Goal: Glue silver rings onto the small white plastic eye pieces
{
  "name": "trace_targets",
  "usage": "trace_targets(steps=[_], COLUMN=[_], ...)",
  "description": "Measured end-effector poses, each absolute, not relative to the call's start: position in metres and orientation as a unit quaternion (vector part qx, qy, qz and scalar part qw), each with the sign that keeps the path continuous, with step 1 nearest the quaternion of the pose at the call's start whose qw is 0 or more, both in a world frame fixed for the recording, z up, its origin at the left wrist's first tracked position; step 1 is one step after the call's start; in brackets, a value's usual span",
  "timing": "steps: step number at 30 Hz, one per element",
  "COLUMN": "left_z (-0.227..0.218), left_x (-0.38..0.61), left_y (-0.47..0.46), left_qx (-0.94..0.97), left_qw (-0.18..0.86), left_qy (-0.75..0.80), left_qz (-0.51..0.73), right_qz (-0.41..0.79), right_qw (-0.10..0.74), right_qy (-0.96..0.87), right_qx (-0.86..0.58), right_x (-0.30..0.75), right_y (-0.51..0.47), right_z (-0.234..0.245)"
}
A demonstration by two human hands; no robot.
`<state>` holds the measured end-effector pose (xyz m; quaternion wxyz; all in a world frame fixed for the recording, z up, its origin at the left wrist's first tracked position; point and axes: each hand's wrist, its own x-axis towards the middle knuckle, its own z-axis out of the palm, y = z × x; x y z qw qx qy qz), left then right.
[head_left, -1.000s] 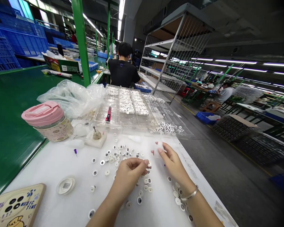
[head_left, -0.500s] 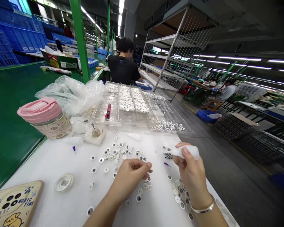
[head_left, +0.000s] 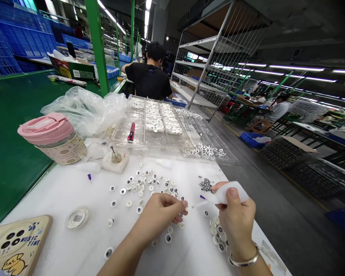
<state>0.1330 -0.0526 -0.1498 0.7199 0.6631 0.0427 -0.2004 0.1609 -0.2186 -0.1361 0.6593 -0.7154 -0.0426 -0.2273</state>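
At far left a phone case (head_left: 14, 245) lies on the white table (head_left: 54, 195), and a pink-lidded jar (head_left: 53, 138) stands back beside a clear tray (head_left: 155, 122), apparently kept clear of the working space. The left hand (head_left: 158, 218) closes to a narrow pinch on something too small to make out, among loose white discs (head_left: 149, 188) spread flat, seemingly so each can be picked singly. The right hand (head_left: 237, 218) firmly holds a soft white squeeze bottle (head_left: 230, 193), tilted so its thin nozzle (head_left: 202, 197) points toward the left hand, just below a small heap of metal bits (head_left: 206, 185). More discs (head_left: 217, 234) sit beneath that wrist.
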Motion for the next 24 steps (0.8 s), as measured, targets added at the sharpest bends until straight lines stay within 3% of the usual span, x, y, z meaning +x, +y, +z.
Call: trace_targets(steps=[7, 24], left_z=[-0.152, -0.147], left_x=[0.132, 0.132], left_y=[-0.053, -0.053], left_qx=[0.681, 0.698], left_qw=[0.699, 0.682], left_qy=[0.028, 0.031], left_qz=[-0.216, -0.218], right_qz=[-0.296, -0.319], right_qw=[0.565, 0.517], right_qy=[-0.095, -0.111], right_qx=[-0.764, -0.786], right_x=[0.150, 0.146], right_y=[-0.210, -0.206], right_z=[-0.132, -0.128])
